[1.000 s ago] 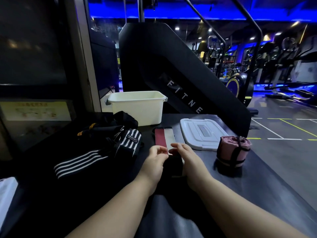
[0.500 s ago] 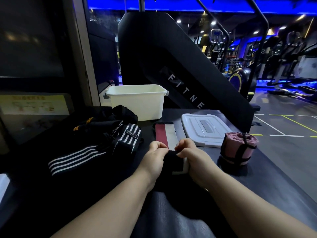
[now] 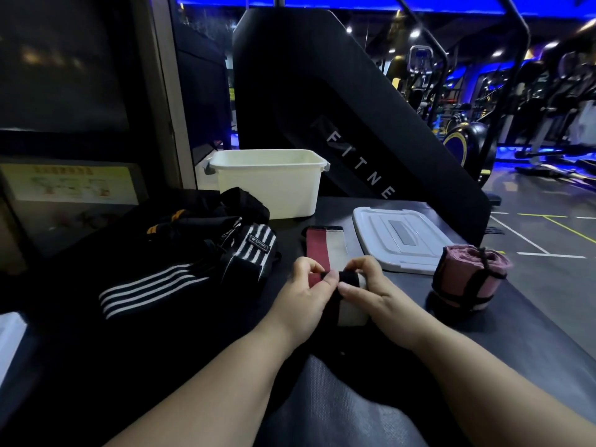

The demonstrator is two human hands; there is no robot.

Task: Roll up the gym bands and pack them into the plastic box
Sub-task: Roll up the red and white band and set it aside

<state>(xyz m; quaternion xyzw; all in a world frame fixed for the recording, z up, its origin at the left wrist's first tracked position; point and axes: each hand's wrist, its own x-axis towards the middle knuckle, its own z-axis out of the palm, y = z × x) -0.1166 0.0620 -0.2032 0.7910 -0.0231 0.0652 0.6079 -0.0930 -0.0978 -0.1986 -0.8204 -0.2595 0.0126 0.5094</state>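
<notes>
We look across a dark table (image 3: 532,337) at a black machine panel (image 3: 290,91) lettered FITNE, blue ceiling light (image 3: 322,1) glowing over exercise machines (image 3: 471,146) and grey, line-marked floor (image 3: 548,240).

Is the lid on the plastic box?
No, the lid lies flat to the right of the box, which stands open.

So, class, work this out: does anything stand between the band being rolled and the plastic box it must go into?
Nothing visible blocks it. The plastic box stands open, and its lid lies off to the right. The heap of black straps lies left of the path from the band to the box.
</notes>
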